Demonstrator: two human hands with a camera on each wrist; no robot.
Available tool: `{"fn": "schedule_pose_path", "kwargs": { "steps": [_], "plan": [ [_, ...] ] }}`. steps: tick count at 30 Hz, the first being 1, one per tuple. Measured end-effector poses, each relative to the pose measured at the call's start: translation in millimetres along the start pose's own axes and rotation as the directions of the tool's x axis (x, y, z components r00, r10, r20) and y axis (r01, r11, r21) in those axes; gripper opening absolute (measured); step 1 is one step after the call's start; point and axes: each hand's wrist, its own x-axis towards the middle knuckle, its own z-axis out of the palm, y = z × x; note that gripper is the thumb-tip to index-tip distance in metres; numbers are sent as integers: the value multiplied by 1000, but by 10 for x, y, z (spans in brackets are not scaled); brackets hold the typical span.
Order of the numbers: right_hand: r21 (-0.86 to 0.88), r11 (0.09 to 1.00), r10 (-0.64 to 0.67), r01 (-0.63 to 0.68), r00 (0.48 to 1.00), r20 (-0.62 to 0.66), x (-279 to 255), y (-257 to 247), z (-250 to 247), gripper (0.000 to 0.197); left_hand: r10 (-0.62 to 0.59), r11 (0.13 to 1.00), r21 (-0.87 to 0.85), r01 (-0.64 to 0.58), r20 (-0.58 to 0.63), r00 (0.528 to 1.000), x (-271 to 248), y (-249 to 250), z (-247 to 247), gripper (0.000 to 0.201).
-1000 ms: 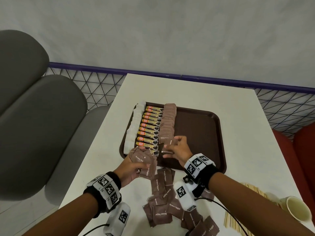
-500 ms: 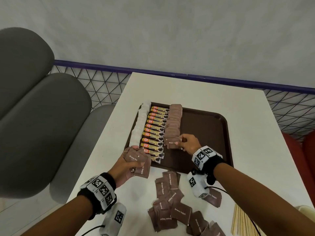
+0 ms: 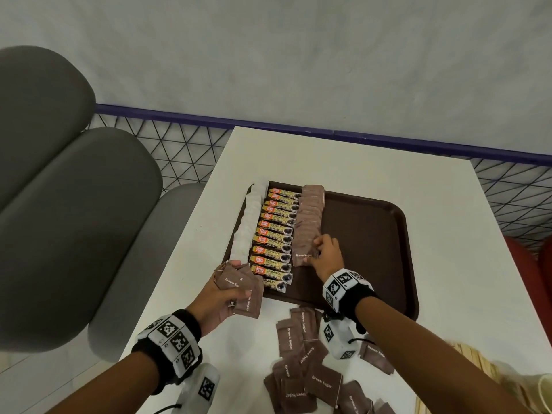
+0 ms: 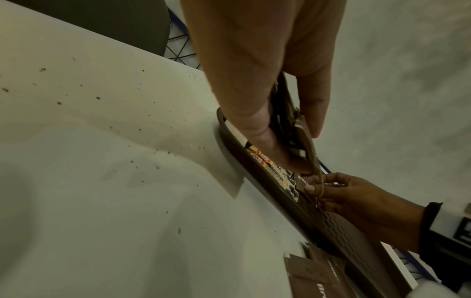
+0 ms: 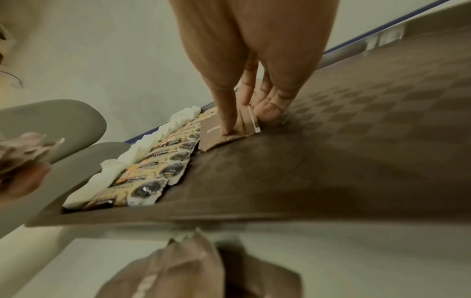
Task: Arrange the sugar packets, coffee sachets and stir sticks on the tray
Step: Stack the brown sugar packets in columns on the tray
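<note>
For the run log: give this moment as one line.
step: laying brown sugar row | right hand: pinching brown sugar packet onto tray | left hand: holding packet stack | stir sticks: on table

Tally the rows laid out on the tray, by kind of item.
White packets: 1 row
Coffee sachets: 1 row
Brown sugar packets: 1 row
Total: 3 rows

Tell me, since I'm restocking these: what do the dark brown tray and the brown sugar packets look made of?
The dark brown tray looks like moulded plastic: rounded rim and a matte checkered texture in the right wrist view. The brown sugar packets look like matte paper: thin, flat, with printed lettering. Any inner lining cannot be seen.
</note>
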Motion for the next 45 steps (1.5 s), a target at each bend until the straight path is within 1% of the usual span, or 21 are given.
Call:
{"fn": "schedule_pose_path", "kwargs": {
  "steps": [9,12,14,16,18,19,21,23,25,27,29,32,34,37,39,40,41,43,45],
  "plan": [
    [21,1000,12,-10,998,-62,6,22,91,38,-4,997,-75,4,-1,1000,2,24,23,61],
    [33,999,1,3,994,-107,-24,10,79,39,5,997,-78,-5,-1,1000,-13,41,53,62],
    [19,998,-49,52,989,-136,-72,-27,58,39,17,997,-78,-17,-4,1000,-11,47,77,60],
    [69,989,-122,131,984,-127,-148,-83,53,34,27,997,-71,-28,-17,999,-9,49,94,54],
    [221,960,-166,171,985,-43,-246,-147,83,28,36,997,-62,-38,-32,999,-8,47,108,50],
    [299,939,-186,170,982,25,-300,-178,99,27,40,998,-55,-43,-39,998,-4,45,118,49],
    [387,911,-223,141,959,174,-398,-241,125,28,49,998,-36,-51,-55,997,-4,49,143,49],
    [406,909,-236,94,919,317,-474,-285,139,27,60,998,-29,-62,-66,996,-3,53,168,49],
    [382,923,-233,55,867,440,-528,-302,176,27,76,996,-34,-79,-62,995,-15,67,196,52],
    [342,938,-226,47,834,504,-562,-303,224,28,93,995,-41,-95,-63,994,-24,75,224,53],
    [317,947,-224,58,826,518,-573,-307,249,28,104,992,-60,-108,-70,992,-37,90,264,47],
    [352,935,-235,46,824,516,-552,-328,216,25,91,990,-95,-100,-95,991,-55,115,315,35],
    [429,903,-229,-14,829,510,-524,-337,189,24,74,990,-114,-87,-118,990,-71,123,307,33],
    [558,815,-153,-153,873,463,-478,-341,122,20,59,987,-142,-77,-130,990,-89,129,270,36],
    [636,746,-98,-198,912,399,-436,-323,38,16,69,986,-142,-86,-122,990,-117,142,253,37],
    [641,746,-76,-181,933,352,-399,-302,-7,14,76,986,-136,-92,-118,990,-128,149,239,37],
    [621,769,-57,-149,953,298,-358,-272,-54,13,83,987,-131,-97,-114,990,-139,153,222,38],
    [507,858,-21,-77,983,185,-257,-177,-141,11,90,985,-136,-105,-109,990,-155,156,177,38],
    [379,924,-1,-40,994,106,-160,-63,-212,11,92,983,-150,-106,-101,991,-151,147,125,38]
  ]
}}
